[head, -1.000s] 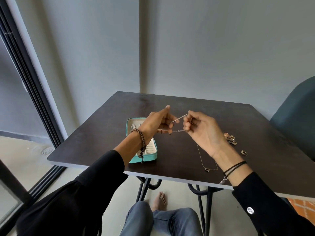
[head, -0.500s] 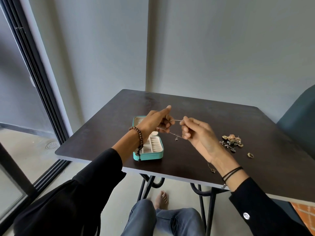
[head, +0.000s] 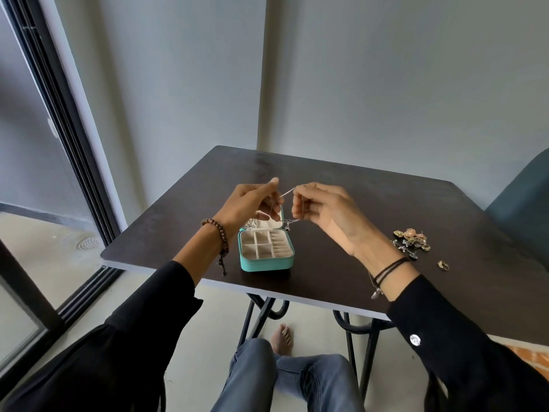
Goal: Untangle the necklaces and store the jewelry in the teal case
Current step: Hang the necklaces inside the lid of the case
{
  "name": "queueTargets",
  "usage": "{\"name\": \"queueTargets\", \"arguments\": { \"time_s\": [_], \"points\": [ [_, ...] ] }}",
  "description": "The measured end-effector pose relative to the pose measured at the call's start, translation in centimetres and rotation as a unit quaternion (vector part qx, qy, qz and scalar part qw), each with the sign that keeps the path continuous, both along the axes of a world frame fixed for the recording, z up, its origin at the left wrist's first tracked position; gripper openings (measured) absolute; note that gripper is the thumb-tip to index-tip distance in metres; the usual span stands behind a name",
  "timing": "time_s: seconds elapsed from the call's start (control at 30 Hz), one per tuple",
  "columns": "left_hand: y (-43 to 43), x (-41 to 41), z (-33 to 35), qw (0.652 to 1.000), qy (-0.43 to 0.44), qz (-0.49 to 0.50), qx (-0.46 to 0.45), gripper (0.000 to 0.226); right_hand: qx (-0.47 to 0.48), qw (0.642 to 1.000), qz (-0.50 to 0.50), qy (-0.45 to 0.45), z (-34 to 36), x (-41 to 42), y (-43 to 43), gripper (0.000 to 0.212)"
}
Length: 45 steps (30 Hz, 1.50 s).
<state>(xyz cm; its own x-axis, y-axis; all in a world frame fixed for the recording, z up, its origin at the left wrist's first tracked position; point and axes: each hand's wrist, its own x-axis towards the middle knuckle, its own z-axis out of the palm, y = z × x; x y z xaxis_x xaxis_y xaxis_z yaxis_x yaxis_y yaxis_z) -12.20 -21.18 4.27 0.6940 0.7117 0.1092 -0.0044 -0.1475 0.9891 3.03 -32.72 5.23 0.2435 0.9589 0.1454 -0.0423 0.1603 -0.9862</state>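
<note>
The open teal case [head: 266, 264] stands near the front edge of the dark table [head: 371, 203], its cream compartments facing up. Above its lid, my left hand [head: 249, 203] and my right hand [head: 323, 212] each pinch a thin silver necklace [head: 286, 193] stretched between them. The chain's lower part with a small dark pendant [head: 287, 228] dangles by the case's back right corner. A tangled pile of jewelry [head: 411, 240] lies on the table to the right of my right wrist, and a single ring [head: 443, 265] sits beyond it.
A dark teal chair [head: 523, 203] stands at the table's right side. A black-framed glass door [head: 59, 144] runs along the left. My knees [head: 285, 379] and a bare foot are under the table's front edge.
Both hands have carried the necklace left until they hover over the open case. The chain that trailed on the table by my right wrist has lifted off it.
</note>
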Motion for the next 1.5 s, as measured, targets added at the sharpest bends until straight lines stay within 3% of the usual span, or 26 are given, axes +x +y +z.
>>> {"name": "queueTargets", "arguments": {
  "time_s": [0.2,0.37,0.6,0.87,1.2,1.5],
  "points": [
    [2.3,-2.7,-2.8,0.992,0.0,0.125,-0.001,0.031,-0.009,0.997,-0.012,-0.078,0.8,-0.9,2.6,0.017],
    [4.7,-3.7,-6.4,0.965,0.087,0.242,0.042,0.019,-0.023,0.994,-0.023,-0.105,1.1,-1.4,4.8,0.018],
    [6.3,-1.9,-8.6,0.971,0.131,0.197,0.023,0.052,-0.043,0.99,-0.042,-0.129,0.7,-2.1,6.9,0.02],
    [6.2,-1.9,-9.1,0.979,0.074,0.187,0.024,0.032,-0.05,0.985,-0.059,-0.157,-0.5,-1.7,7.8,0.021],
    [5.6,-2.4,-9.4,0.986,-0.045,0.157,-0.012,0.031,-0.041,0.979,-0.107,-0.169,-1.8,-1.7,7.9,0.028],
    [5.7,-2.4,-9.6,0.986,-0.062,0.156,-0.011,0.03,0.004,0.985,-0.118,-0.125,-1.2,-1.8,7.6,0.027]
  ]
}}
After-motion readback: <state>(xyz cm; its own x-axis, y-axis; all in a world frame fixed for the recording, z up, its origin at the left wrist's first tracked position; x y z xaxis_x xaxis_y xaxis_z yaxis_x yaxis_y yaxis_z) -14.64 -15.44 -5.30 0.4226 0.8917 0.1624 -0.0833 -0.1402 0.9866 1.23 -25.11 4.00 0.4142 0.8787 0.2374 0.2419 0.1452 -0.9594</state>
